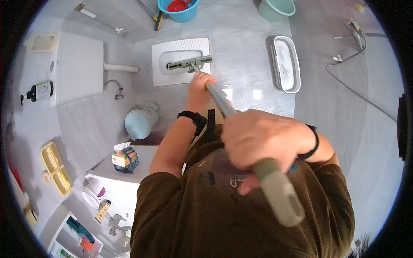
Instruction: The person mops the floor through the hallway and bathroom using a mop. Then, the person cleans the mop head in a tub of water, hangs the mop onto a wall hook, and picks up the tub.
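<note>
Plainly, the mop (220, 99) is in both of the person's hands, its pole slanting from the chest down toward the squat pan (159, 78). The fingers of the left hand (200, 89) are wrapped around the lower pole, close above the mop head (189, 63); those of the right hand (266, 136) are closed around it higher up, just ahead of the grip end (279, 198). The head lies crosswise over the pan, and whether it touches the porcelain or hangs above it cannot be told from this view.

For good control, the low left hand should probably do the guiding and bear any pressure, while the right hand sets the tilt. Leaving the hands well apart, as they are, ought to stop the head from twisting. The grip end points back across the shirt (215, 223), so a slight lean to one side would spare the person a jab in the body. Any sweep to the right calls for care near the tub (276, 69) of whitish suds, and one forward near the blue basin (185, 18): a knock could spill either
</note>
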The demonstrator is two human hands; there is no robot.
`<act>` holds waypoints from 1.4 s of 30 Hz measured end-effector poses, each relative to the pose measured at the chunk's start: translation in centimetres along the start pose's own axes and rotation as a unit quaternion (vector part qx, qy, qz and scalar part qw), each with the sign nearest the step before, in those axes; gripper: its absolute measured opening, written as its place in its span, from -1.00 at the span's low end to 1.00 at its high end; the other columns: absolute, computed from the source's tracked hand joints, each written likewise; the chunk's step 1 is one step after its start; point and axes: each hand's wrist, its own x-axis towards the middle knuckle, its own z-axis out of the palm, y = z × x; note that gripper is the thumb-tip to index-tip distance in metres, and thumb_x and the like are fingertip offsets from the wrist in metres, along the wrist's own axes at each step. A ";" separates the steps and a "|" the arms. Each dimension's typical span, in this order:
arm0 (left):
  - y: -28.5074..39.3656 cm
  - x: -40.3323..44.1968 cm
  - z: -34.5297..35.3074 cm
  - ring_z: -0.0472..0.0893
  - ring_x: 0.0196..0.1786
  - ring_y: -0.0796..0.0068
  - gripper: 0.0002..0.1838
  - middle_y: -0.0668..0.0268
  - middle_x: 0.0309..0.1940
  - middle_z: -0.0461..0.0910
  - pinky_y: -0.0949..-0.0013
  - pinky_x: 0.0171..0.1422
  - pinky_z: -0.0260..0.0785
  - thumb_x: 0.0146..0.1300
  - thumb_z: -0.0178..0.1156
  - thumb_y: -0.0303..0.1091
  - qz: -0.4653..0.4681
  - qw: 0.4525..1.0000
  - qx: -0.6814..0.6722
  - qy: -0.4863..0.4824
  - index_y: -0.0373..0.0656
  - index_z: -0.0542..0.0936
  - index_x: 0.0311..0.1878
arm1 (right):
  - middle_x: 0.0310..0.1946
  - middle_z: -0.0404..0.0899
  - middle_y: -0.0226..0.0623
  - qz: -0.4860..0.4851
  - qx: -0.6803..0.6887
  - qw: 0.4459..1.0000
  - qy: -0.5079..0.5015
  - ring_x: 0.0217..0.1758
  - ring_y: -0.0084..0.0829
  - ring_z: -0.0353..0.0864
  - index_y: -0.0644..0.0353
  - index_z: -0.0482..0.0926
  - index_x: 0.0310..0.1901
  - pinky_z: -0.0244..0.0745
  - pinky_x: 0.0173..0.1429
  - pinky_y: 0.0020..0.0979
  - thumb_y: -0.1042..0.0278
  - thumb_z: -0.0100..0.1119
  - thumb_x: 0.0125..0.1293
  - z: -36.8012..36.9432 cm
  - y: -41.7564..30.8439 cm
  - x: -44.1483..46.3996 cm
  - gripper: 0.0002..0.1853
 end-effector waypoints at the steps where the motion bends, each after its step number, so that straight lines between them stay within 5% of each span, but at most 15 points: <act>1: 1.4 -0.4 0.6 0.46 -0.28 0.12 -0.83 0.19 -0.47 0.50 0.20 -0.11 0.33 0.07 0.25 -0.39 0.018 1.000 0.001 0.018 -0.21 0.45 -0.49 | -0.67 0.32 -0.22 0.004 0.009 1.000 -0.025 -0.55 -0.09 0.39 0.18 0.33 -0.65 0.24 -0.45 -0.18 0.17 0.40 -0.04 -0.4 -1.3 -0.8 -0.59; 6: 6.2 -1.0 1.9 0.48 -0.32 0.13 -0.79 0.21 -0.52 0.49 0.19 0.10 0.31 0.10 0.26 -0.41 0.054 0.997 -0.047 -0.025 -0.20 0.42 -0.52 | -0.72 0.22 -0.33 0.011 0.056 0.998 0.030 -0.66 -0.20 0.32 0.14 0.22 -0.71 0.15 -0.53 -0.24 0.29 0.42 -0.02 -1.7 -5.9 -3.1 -0.53; 11: 6.5 0.0 3.0 0.48 -0.33 0.01 -0.75 0.13 -0.53 0.50 0.07 0.01 0.33 0.13 0.20 -0.33 0.041 0.992 -0.074 -0.097 -0.21 0.43 -0.58 | -0.76 0.33 -0.40 0.018 0.039 0.992 0.120 -0.74 -0.39 0.31 0.11 0.33 -0.70 0.10 -0.59 -0.35 0.23 0.52 -0.11 -0.7 -5.7 -2.0 -0.57; 15: 4.0 2.1 3.1 0.47 -0.35 0.13 -0.81 0.20 -0.52 0.50 0.22 -0.13 0.35 0.04 0.26 -0.37 0.015 0.981 -0.151 -0.123 -0.19 0.44 -0.52 | -0.61 0.37 -0.37 0.218 -0.132 0.957 0.138 -0.51 -0.30 0.40 0.15 0.38 -0.59 0.25 -0.42 -0.32 0.12 0.55 -0.12 -0.8 -4.9 2.1 -0.55; 17: 1.2 3.1 2.8 0.47 -0.35 0.11 -0.80 0.16 -0.52 0.48 0.21 -0.20 0.34 0.06 0.23 -0.34 0.031 0.973 -0.197 -0.116 -0.20 0.44 -0.53 | -0.57 0.36 -0.39 0.203 -0.163 0.952 0.162 -0.47 -0.33 0.40 0.12 0.38 -0.56 0.28 -0.37 -0.32 0.11 0.55 -0.13 0.0 -1.8 4.9 -0.55; 19: -3.2 4.2 2.6 0.50 -0.30 0.29 -0.83 0.23 -0.47 0.49 0.28 -0.15 0.33 0.06 0.23 -0.34 0.000 0.932 -0.306 -0.192 -0.19 0.47 -0.47 | -0.55 0.40 -0.33 0.157 -0.140 0.965 0.157 -0.46 -0.27 0.41 0.14 0.40 -0.51 0.29 -0.34 -0.30 0.09 0.54 -0.11 0.4 1.3 7.4 -0.55; 22: -2.8 5.1 -2.5 0.51 -0.21 0.41 -0.86 0.29 -0.39 0.50 0.35 -0.07 0.31 0.07 0.28 -0.42 0.147 0.929 -0.244 -0.235 -0.16 0.51 -0.33 | -0.44 0.48 -0.23 0.140 -0.099 0.977 0.127 -0.35 -0.16 0.49 0.20 0.44 -0.38 0.35 -0.24 -0.25 0.22 0.38 0.01 0.8 3.9 10.7 -0.68; 23: -1.5 4.1 -3.4 0.47 -0.29 0.46 -0.87 0.34 -0.45 0.48 0.36 -0.13 0.30 0.13 0.28 -0.39 0.140 0.964 -0.210 -0.084 -0.17 0.52 -0.32 | -0.44 0.50 -0.23 0.136 -0.081 0.980 0.123 -0.34 -0.13 0.50 0.21 0.45 -0.37 0.36 -0.23 -0.23 0.24 0.36 0.02 0.6 4.4 11.4 -0.70; 25: -0.7 2.4 -4.5 0.44 -0.36 0.51 -0.87 0.38 -0.51 0.46 0.37 -0.19 0.29 0.19 0.28 -0.36 0.136 0.972 -0.179 0.061 -0.18 0.53 -0.32 | -0.44 0.50 -0.21 0.127 -0.074 0.982 0.121 -0.33 -0.12 0.51 0.22 0.45 -0.37 0.36 -0.23 -0.22 0.25 0.35 0.02 0.5 4.4 12.1 -0.70; 28: -1.3 1.8 -5.5 0.43 -0.34 0.50 -0.87 0.41 -0.50 0.44 0.41 -0.18 0.26 0.22 0.26 -0.34 0.088 0.979 -0.162 0.091 -0.17 0.55 -0.29 | -0.44 0.51 -0.19 0.143 -0.057 0.982 0.107 -0.31 -0.09 0.52 0.23 0.45 -0.38 0.36 -0.24 -0.19 0.26 0.34 0.01 0.0 3.8 13.1 -0.71; 29: -2.2 2.3 -6.3 0.47 -0.23 0.45 -0.85 0.34 -0.35 0.47 0.42 -0.03 0.26 0.17 0.27 -0.45 -0.024 0.980 -0.197 -0.033 -0.17 0.53 -0.21 | -0.45 0.51 -0.17 0.166 -0.045 0.980 0.098 -0.31 -0.08 0.52 0.22 0.45 -0.39 0.36 -0.25 -0.17 0.26 0.33 0.01 -0.2 3.5 13.3 -0.72; 32: -2.7 5.1 -6.9 0.50 -0.12 0.40 -0.75 0.27 -0.19 0.49 0.42 0.11 0.28 0.13 0.28 -0.56 -0.140 0.942 -0.222 -0.209 -0.17 0.51 -0.12 | -0.45 0.50 -0.16 0.193 -0.085 0.971 0.117 -0.30 -0.07 0.51 0.23 0.42 -0.40 0.35 -0.25 -0.12 0.26 0.33 0.02 -0.5 3.5 13.9 -0.71; 36: -0.1 9.1 -7.2 0.50 -0.09 0.42 -0.77 0.25 -0.15 0.48 0.42 0.10 0.31 0.16 0.26 -0.53 -0.080 0.928 -0.258 -0.257 -0.18 0.51 -0.11 | -0.45 0.54 -0.15 0.121 -0.062 0.974 0.179 -0.28 0.02 0.56 0.21 0.43 -0.25 0.41 -0.23 -0.12 0.20 0.44 -0.18 -2.0 3.9 14.6 -0.52; 39: 2.9 12.1 -6.1 0.49 -0.06 0.44 -0.78 0.24 -0.12 0.47 0.42 0.10 0.33 0.18 0.25 -0.51 -0.030 0.917 -0.280 -0.283 -0.18 0.50 -0.11 | -0.22 0.53 -0.20 0.020 -0.030 0.978 0.207 -0.08 -0.13 0.54 0.20 0.38 0.02 0.42 -0.12 -0.24 0.26 0.36 0.00 -5.2 5.4 11.4 -0.45; 42: 6.1 14.8 -4.1 0.49 -0.03 0.45 -0.79 0.23 -0.08 0.46 0.42 0.09 0.35 0.20 0.23 -0.49 0.004 0.902 -0.302 -0.309 -0.18 0.50 -0.10 | -0.31 0.59 -0.16 0.205 -0.134 0.951 0.191 -0.12 -0.09 0.59 0.20 0.51 -0.16 0.44 -0.12 -0.20 0.21 0.36 0.00 -8.4 11.1 3.8 -0.61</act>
